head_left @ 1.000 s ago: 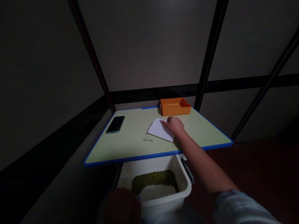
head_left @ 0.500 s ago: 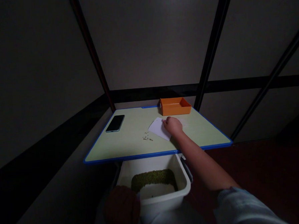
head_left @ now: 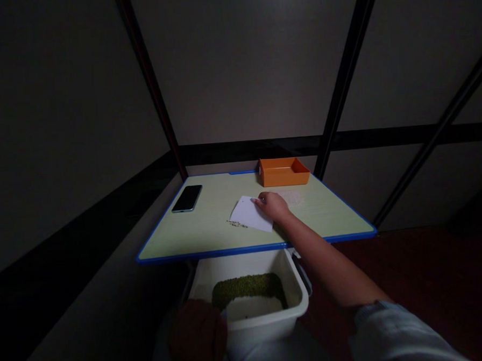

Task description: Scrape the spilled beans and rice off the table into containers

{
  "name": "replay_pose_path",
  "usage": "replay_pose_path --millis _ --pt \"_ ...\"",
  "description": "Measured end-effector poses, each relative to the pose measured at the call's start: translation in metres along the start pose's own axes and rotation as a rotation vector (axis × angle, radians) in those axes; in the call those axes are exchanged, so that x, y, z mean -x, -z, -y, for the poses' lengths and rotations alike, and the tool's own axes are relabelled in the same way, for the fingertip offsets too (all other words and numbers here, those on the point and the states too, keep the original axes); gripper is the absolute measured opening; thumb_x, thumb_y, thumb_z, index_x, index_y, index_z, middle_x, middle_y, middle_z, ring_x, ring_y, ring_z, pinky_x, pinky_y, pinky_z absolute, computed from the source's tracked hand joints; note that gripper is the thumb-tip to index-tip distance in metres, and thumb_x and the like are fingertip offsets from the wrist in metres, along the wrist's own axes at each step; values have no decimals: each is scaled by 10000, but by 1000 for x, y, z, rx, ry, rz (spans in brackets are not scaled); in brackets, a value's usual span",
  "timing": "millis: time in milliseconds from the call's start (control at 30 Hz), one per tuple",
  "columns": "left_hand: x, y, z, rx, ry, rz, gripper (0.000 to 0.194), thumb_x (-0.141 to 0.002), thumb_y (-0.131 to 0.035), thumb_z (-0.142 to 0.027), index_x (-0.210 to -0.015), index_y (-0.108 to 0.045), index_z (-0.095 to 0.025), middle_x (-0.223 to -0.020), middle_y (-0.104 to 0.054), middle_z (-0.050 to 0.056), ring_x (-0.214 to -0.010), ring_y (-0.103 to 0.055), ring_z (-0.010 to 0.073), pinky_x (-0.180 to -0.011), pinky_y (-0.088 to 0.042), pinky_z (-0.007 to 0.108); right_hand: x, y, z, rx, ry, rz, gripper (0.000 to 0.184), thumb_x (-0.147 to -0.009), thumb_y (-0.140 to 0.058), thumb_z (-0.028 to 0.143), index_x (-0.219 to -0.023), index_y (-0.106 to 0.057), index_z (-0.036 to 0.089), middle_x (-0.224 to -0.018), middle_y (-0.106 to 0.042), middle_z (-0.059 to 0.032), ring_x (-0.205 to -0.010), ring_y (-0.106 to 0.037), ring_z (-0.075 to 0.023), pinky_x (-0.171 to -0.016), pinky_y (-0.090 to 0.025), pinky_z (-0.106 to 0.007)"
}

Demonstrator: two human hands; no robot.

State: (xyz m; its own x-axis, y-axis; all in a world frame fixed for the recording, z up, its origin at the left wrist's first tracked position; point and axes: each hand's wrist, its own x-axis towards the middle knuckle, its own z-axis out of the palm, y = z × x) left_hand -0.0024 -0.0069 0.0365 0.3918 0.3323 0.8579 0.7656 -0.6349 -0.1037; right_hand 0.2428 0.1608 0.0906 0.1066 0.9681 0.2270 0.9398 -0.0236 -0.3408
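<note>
My right hand (head_left: 272, 206) reaches out over a pale green table (head_left: 211, 233) with a blue rim and grips a white card (head_left: 248, 214) by its right edge. The card's lower left edge stands against a small scatter of green beans (head_left: 235, 223) on the tabletop. My left hand (head_left: 196, 336) is low in the dark, closed on the near left rim of a white tub (head_left: 268, 319). The tub sits under the table's front edge and holds a heap of green beans (head_left: 246, 285).
An orange tray (head_left: 283, 171) stands at the back of the table. A dark phone (head_left: 187, 198) lies flat at the table's left side. Dark frame poles and grey wall panels close in behind and to both sides.
My right hand has slid the white card to the left until its edge met the scattered beans. My left hand and the tub have stayed put.
</note>
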Motion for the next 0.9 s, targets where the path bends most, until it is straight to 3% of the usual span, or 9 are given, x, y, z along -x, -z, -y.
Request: replay_pose_path --millis 133,467,900 --pt "2 1 1 -40 -52 57 166 -743 -435 -136 -600 -495 -196 -522 -541 2 -546 -520 130 -594 -447 302 0 -1 -1 -33 33 -3 409 -840 -365 490 -916 -631 190 -901 -661 -86 -797 -578 -176 -586 -335 -240" --pt "7 0 3 -47 -63 41 132 -738 -455 -138 -637 -529 -180 -565 -575 20 -587 -548 141 -642 -463 322 2 3 -5 -122 124 -58 390 -830 -374 483 -855 -618 180 -802 -649 -56 -694 -539 -141 -555 -302 -223" --pt "4 -1 -1 -9 -27 49 210 -750 -419 -150 -552 -472 -196 -505 -506 9 -548 -501 146 -582 -420 310 19 6 -59 -339 196 -117 342 -769 -470 461 -709 -602 151 -623 -587 -27 -587 -485 -124 -512 -292 -213"
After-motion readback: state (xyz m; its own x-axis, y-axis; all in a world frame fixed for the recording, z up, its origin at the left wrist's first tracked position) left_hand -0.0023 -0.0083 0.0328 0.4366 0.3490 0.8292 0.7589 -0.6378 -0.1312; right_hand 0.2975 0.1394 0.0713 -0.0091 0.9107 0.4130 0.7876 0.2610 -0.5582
